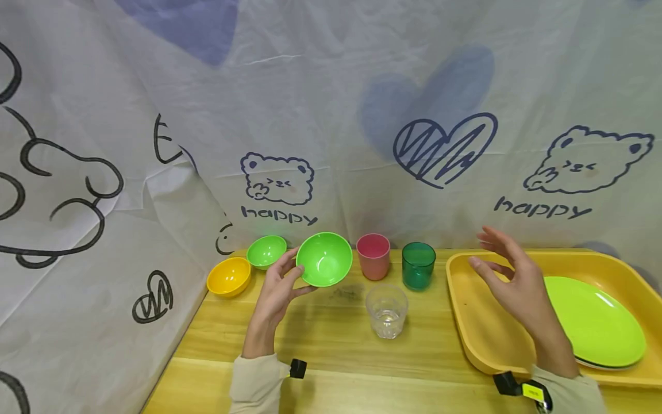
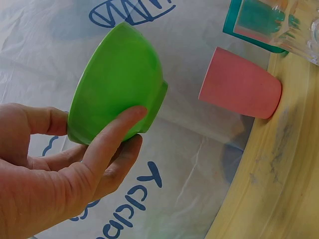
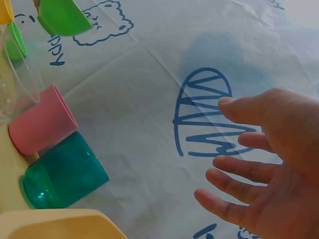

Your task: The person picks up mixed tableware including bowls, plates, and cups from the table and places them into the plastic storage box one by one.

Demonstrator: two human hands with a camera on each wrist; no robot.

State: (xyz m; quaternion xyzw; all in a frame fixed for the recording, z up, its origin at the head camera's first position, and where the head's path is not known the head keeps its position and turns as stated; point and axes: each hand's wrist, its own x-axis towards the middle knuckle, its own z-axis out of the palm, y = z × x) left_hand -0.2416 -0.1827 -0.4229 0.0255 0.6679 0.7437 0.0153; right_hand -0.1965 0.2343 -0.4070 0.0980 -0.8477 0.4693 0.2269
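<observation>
My left hand [image 1: 279, 284] grips a green bowl [image 1: 324, 260] by its left side, the thumb at the rim and the fingers spread under its outside. In the left wrist view the held bowl [image 2: 117, 84] is tilted and raised above the table. My right hand [image 1: 517, 282] holds nothing; it hovers over the left part of a yellow tray [image 1: 468, 322], its fingers relaxed and apart. In the right wrist view that hand [image 3: 269, 169] shows its thumb and fingers spaced out before the cloth.
Behind the left hand stand a second green bowl [image 1: 266, 252] and an orange bowl [image 1: 229, 277]. A pink cup [image 1: 373, 257], a teal cup [image 1: 418, 265] and a clear glass [image 1: 387, 313] stand mid-table. Lime plates [image 1: 595, 322] lie in the tray. A printed cloth [image 1: 336, 115] hangs behind.
</observation>
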